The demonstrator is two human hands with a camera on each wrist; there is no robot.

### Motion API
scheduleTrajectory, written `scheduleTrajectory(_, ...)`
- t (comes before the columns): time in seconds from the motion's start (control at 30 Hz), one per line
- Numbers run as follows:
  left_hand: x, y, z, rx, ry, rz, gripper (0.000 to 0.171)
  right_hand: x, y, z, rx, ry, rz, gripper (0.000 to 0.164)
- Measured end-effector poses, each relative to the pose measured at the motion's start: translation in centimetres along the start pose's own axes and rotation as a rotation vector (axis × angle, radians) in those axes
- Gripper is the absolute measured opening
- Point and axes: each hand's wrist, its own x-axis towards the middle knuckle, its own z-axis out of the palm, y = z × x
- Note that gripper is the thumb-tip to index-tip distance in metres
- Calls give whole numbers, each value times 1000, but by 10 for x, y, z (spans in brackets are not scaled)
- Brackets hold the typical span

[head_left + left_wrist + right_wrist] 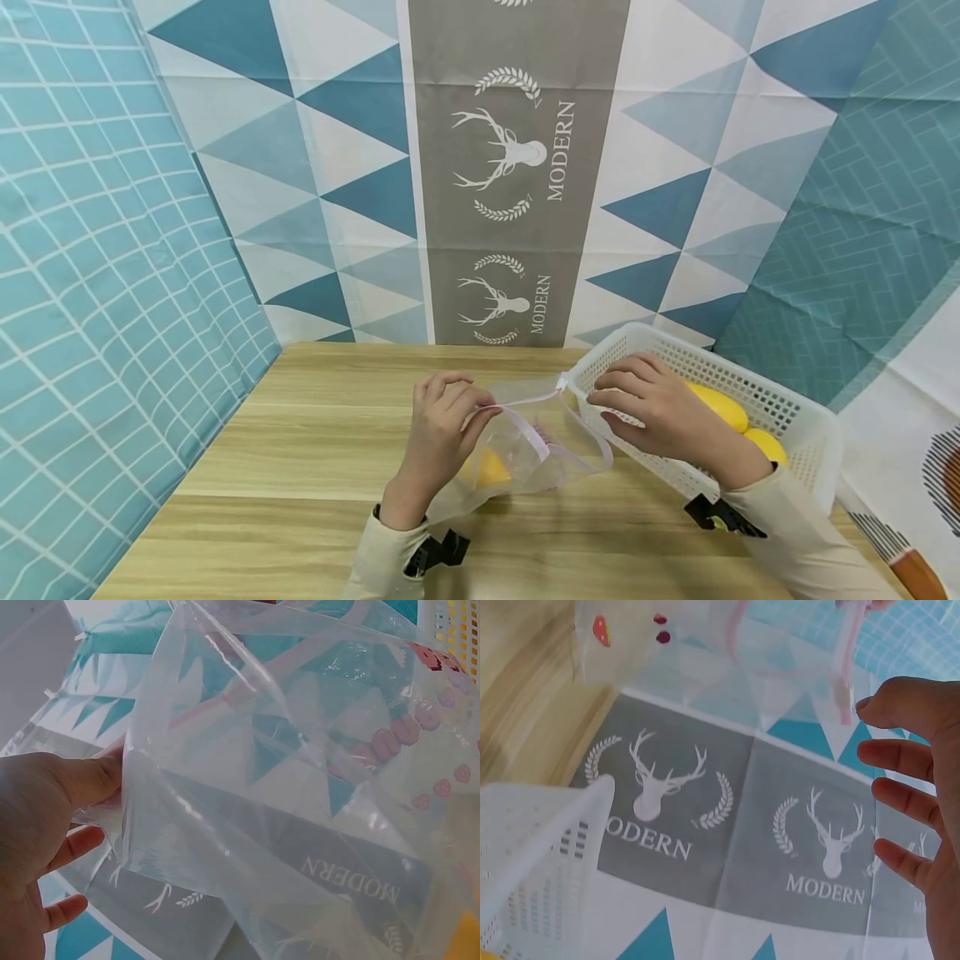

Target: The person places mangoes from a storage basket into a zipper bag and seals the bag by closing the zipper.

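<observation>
A clear zip bag (525, 467) with a pink zip strip stands with its mouth parted above the table; in the left wrist view, red prints show on the bag (300, 750). Inside it lies an orange-yellow object (491, 468), its kind blurred by the plastic. My left hand (444, 433) pinches the bag's rim at the left between thumb and fingers. My right hand (660, 408) is over the white basket's near-left side, right of the bag's mouth. Its fingers are spread and loosely bent, with nothing held; in the right wrist view, the thumb (900, 701) is close to the zip's end.
A white perforated plastic basket (813, 417) stands at the right on the wooden table (300, 450). Yellow rounded objects (720, 406) lie in it, partly hidden by my right arm. Behind the table hangs a patterned cloth (517, 192); blue checked cloth (97, 275) lines the left side.
</observation>
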Motion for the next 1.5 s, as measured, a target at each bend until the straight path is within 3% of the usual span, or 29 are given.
scheduleTrajectory(0.3,1,1,-1,-7,-16,-16,15,-12,14,-10,-15,15,59,41)
scheduleTrajectory(0.6,2,-1,1,8,15,18,14,-35,38,-12,-59,72,114,47)
scheduleTrajectory(0.9,1,-2,1,6,15,20,16,-59,50,-18,-68,-3,221,57)
scheduleTrajectory(1.17,-1,-1,2,5,13,15,14,-80,63,-19,-110,-60,245,60)
scheduleTrajectory(1.37,-1,0,2,9,12,17,13,-97,69,-21,-146,-158,302,67)
scheduleTrajectory(1.5,-2,0,2,8,6,17,14,-107,72,-23,-155,-240,352,22)
